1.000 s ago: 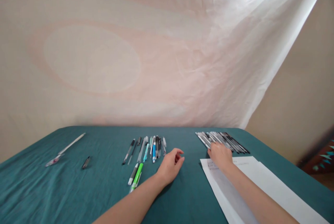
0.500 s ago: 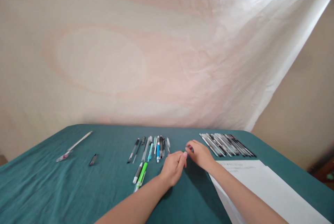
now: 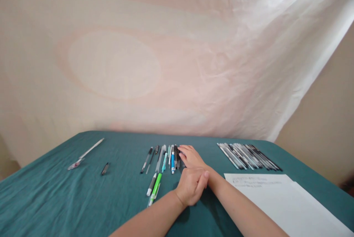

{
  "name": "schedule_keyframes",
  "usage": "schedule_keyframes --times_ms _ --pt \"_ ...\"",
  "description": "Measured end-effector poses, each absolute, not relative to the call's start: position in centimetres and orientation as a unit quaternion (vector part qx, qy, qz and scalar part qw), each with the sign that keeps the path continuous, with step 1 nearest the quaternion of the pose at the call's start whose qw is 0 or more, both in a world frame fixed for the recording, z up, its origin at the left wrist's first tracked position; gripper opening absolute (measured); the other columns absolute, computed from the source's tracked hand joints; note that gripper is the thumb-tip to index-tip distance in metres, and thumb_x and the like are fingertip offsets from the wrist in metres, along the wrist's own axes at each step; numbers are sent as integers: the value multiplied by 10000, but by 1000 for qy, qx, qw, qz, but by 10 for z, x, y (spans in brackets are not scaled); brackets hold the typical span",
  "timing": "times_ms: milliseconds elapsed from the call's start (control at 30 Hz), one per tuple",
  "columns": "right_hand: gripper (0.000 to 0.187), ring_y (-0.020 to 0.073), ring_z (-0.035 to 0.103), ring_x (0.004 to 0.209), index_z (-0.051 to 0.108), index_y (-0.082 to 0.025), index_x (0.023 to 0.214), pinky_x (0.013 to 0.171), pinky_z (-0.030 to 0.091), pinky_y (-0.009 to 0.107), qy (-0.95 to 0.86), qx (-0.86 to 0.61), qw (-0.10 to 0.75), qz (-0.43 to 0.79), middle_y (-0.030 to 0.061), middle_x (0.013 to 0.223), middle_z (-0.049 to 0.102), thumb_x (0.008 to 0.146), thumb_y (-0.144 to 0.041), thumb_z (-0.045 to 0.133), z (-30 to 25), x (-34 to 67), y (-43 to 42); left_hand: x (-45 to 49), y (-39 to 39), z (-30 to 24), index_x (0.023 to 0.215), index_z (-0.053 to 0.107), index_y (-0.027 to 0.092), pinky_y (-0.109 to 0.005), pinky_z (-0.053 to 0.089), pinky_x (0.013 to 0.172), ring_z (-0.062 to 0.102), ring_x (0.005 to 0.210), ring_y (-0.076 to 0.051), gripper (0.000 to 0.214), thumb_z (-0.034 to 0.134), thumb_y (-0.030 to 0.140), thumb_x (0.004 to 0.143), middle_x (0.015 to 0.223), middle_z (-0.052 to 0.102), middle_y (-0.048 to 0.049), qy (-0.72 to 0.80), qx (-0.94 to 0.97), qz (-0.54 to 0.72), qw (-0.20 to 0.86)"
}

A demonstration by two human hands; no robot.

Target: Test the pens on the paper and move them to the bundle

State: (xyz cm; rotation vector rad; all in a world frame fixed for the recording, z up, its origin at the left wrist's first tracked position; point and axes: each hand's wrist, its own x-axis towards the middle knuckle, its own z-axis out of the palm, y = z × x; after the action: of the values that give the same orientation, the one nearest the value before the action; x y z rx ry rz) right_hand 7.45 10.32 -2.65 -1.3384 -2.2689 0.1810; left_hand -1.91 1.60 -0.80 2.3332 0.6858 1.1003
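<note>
My right hand [image 3: 191, 157] reaches left across the teal tablecloth [image 3: 83, 200] to the right end of a row of mixed pens [image 3: 166, 156]. Its fingers are held together over the last pens there, and what they hold is hidden. My left hand [image 3: 191, 187] rests on the cloth just behind it, fingers loosely curled with nothing in them, touching the right wrist. A green highlighter [image 3: 155, 187] and a white-tipped pen [image 3: 151, 185] lie just left of that hand.
A second row of black and grey pens [image 3: 249, 156] lies at the back right. White paper sheets [image 3: 276, 200] lie at the front right. A long white pen [image 3: 86, 153] and a small dark cap [image 3: 104, 168] sit at the left. A draped sheet hangs behind.
My right hand left the black pens at the right and crossed leftward to the mixed row. My left hand drew back slightly and its fingers closed up. The view shifted right.
</note>
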Motion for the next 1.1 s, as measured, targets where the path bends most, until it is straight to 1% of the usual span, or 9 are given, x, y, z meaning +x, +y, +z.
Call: schedule_keyframes --times_ms 100,200,433,633,800,833,900,1000,1100 --pt "355 217 454 1096 527 -151 1177 951 332 359 -825 -499 255 69 103 1178 547 838 -190 429 -29 76 100 -18 16 -6 607 515 165 -252 381 668 511 621 -122 429 239 253 923 629 553 -21 248 853 396 232" --pt "334 215 475 1054 529 -167 1144 926 352 360 -821 -505 258 72 95 1152 547 817 -192 463 -31 80 98 -18 16 -5 609 524 165 -250 385 670 517 621 -121 435 237 252 925 631 562 -19 252 855 386 237" --pt "296 201 469 1060 590 -159 1070 925 354 322 -818 -513 250 75 101 1147 513 796 -215 492 -37 85 106 -18 15 -5 630 526 167 -251 390 675 507 625 -120 422 238 250 927 631 546 -18 260 849 389 244" --pt "294 182 517 973 619 -149 1032 877 394 285 -812 -524 242 83 99 1079 528 767 -246 536 -43 92 119 -14 13 -1 832 567 160 -312 395 795 494 836 -170 338 261 274 923 871 538 -77 302 808 447 235" --pt "319 174 519 961 606 -160 1062 869 397 271 -806 -535 242 79 92 1063 535 768 -265 543 -45 104 121 -12 6 4 998 548 180 -326 383 876 482 946 -180 263 326 285 904 976 516 -74 285 829 417 242" --pt "319 176 515 965 604 -169 1068 874 393 277 -804 -538 242 76 89 1061 538 769 -264 544 -45 106 120 -11 3 5 1025 536 184 -317 389 874 487 946 -176 253 341 285 899 997 510 -72 279 835 405 248" --pt "323 182 506 977 597 -183 1084 886 380 292 -802 -542 242 70 86 1055 545 776 -262 537 -45 110 117 -9 -3 7 1046 514 190 -289 419 828 516 877 -153 235 369 284 886 1042 491 -68 272 845 375 266" --pt "322 188 497 980 590 -188 1100 898 363 305 -801 -545 242 59 88 1036 556 794 -249 514 -43 111 112 -6 -10 7 977 517 194 -254 445 728 529 744 -118 193 385 293 876 1047 483 -54 271 865 325 272" --pt "304 187 498 967 606 -187 1079 893 361 300 -804 -543 238 52 87 1012 565 796 -230 506 -42 111 110 -5 -9 5 917 525 201 -247 431 714 528 773 -133 159 405 291 865 969 516 -33 275 886 296 227"
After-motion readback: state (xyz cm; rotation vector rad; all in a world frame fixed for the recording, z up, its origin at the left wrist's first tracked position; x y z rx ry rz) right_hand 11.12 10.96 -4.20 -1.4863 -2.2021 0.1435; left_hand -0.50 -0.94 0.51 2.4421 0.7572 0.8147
